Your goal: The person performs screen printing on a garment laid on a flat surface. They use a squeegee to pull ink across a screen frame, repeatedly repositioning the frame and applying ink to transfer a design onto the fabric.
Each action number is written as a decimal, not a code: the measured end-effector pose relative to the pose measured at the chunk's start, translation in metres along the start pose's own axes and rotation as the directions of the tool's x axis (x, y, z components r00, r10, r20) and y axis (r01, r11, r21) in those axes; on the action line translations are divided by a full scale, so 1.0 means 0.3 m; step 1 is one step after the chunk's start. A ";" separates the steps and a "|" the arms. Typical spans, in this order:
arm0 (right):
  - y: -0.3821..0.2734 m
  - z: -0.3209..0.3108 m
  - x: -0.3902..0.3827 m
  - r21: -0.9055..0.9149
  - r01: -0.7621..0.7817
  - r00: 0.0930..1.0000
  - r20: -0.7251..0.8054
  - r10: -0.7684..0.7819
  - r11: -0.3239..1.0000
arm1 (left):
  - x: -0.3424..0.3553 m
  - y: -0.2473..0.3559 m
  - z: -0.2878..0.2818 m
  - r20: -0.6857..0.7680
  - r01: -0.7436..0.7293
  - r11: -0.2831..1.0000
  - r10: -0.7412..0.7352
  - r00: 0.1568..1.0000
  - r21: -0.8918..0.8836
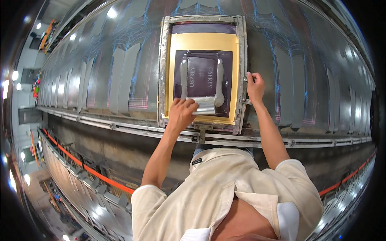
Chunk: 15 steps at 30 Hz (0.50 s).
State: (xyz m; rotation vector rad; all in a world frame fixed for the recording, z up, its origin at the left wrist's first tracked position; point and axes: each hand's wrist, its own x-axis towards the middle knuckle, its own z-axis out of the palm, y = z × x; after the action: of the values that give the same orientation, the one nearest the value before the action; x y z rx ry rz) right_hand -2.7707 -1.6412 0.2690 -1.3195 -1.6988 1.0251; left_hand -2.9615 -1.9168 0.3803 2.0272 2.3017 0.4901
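My left hand point(183, 114) is curled closed over the left end of a silvery squeegee point(206, 107), which lies across the lower part of a dark printing panel point(228, 90). My right hand point(256, 86) is bent at the right side of the metal frame point(162, 72), fingers drawn in; I cannot tell whether they grip anything. Two thick streaks of grey paste point(220, 78) run up the panel above the squeegee. Just inside them, pale capital lettering point(192, 77) stands sideways, the same short word twice. A yellow border point(172, 80) surrounds the panel within the frame. Around it, grey cut pieces point(118, 80) lie on the long table point(150, 80). My shirt point(225, 176) bears a small dark label point(197, 161), its writing too small to read.
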 end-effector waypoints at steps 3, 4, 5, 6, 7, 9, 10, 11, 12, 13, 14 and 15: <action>0.004 0.009 -0.002 -0.101 -0.026 1.000 0.001 0.026 0.995 | -0.085 0.009 0.032 0.033 -0.032 0.999 0.032 0.999 -0.010; -0.001 0.015 0.005 -0.124 -0.031 1.000 -0.001 0.031 0.992 | -0.106 0.007 0.058 0.040 -0.048 0.999 0.049 0.998 -0.006; -0.002 0.016 0.011 -0.152 -0.046 0.999 -0.008 0.046 0.987 | -0.118 0.007 0.080 0.048 -0.066 0.998 0.066 0.997 -0.002; -0.007 0.022 0.008 -0.176 -0.065 0.998 -0.010 0.065 0.982 | -0.124 0.006 0.089 0.074 -0.095 0.995 0.094 0.993 0.017; -0.004 0.022 0.006 -0.201 -0.086 0.996 -0.013 0.085 0.976 | -0.110 -0.004 0.103 0.071 -0.098 0.995 0.097 0.993 0.007; 0.017 0.014 0.010 -0.230 -0.059 0.998 0.007 0.063 0.971 | -0.061 -0.025 0.125 0.060 -0.106 0.994 0.107 0.993 -0.010; 0.023 0.007 0.017 -0.244 -0.043 0.999 0.016 0.048 0.969 | -0.020 -0.047 0.132 0.077 -0.093 0.996 0.093 0.993 -0.005; 0.032 -0.007 0.025 -0.264 -0.059 0.997 0.029 0.069 0.963 | 0.039 -0.079 0.144 0.054 -0.113 0.994 0.113 0.992 -0.008; 0.006 -0.014 0.021 -0.283 -0.073 0.995 0.051 0.091 0.956 | 0.107 -0.119 0.147 0.035 -0.124 0.992 0.124 0.992 -0.009; -0.009 -0.016 0.021 -0.302 -0.082 0.992 0.071 0.108 0.950 | 0.183 -0.163 0.159 0.009 -0.135 0.991 0.135 0.991 -0.010; -0.007 -0.011 0.025 -0.284 -0.096 0.992 0.056 0.116 0.954 | 0.266 -0.214 0.181 -0.010 -0.144 0.989 0.144 0.990 0.022; 0.000 -0.003 0.020 -0.265 -0.111 0.991 0.045 0.128 0.958 | 0.343 -0.264 0.201 -0.026 -0.149 0.987 0.151 0.988 0.054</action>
State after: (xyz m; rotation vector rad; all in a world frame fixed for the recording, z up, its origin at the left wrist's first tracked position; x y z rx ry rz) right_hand -2.7710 -1.6352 0.2699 -1.5906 -1.8696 0.9399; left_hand -3.0387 -1.8117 0.3211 2.2448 2.2107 0.4750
